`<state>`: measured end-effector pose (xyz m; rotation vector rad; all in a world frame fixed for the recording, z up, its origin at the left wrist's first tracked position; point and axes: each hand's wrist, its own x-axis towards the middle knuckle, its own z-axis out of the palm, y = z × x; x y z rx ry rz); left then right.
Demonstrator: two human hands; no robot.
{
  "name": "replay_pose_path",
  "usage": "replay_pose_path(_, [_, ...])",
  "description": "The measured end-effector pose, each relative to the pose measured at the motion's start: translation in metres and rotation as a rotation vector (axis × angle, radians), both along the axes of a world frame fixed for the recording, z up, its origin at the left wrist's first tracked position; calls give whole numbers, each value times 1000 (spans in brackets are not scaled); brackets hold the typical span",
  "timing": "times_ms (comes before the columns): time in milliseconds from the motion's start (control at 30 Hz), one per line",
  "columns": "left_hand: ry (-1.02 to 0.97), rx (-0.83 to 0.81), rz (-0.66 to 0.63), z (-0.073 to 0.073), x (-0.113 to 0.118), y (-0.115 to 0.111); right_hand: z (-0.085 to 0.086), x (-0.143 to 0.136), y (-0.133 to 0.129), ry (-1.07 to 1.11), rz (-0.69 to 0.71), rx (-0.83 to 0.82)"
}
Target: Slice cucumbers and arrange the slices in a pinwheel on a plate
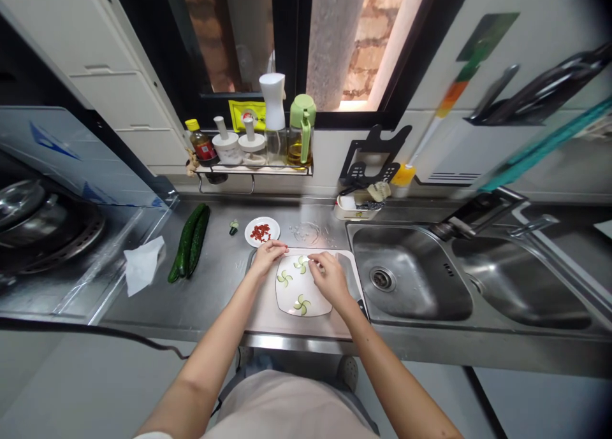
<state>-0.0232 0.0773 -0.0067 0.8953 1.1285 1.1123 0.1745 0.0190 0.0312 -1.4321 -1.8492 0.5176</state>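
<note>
A squarish white plate (313,286) lies on a pale cutting board (268,321), with green-edged cucumber slices (302,305) set in three pinwheels. My left hand (268,259) is at the plate's upper left edge, finger and thumb closed, a speck of red showing at the tips. Over the plate's upper right, my right hand (329,278) has its fingers pinched together beside the top pinwheel; whatever they hold is hidden. Just behind the board stands a small white dish (249,236) of small red pieces (261,232).
Two cucumbers (194,238) and a paper towel (143,265) lie left; a cucumber scrap (233,227) is near the dish. A knife handle (362,308) sticks out at the board's right. Beyond are the double sink (411,273) and a condiment shelf (253,169).
</note>
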Motion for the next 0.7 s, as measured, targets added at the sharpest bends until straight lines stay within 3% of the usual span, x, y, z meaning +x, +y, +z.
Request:
replay_pose_path(233, [75,123,-169,14,7,-7,16,-5,20,-138,94,40])
replay_pose_path(467, [116,183,-311,12,7,-6,24,2,34,-307,256,9])
replay_pose_path(700, [109,178,-354,13,11,-7,23,3,33,-348,291,-8])
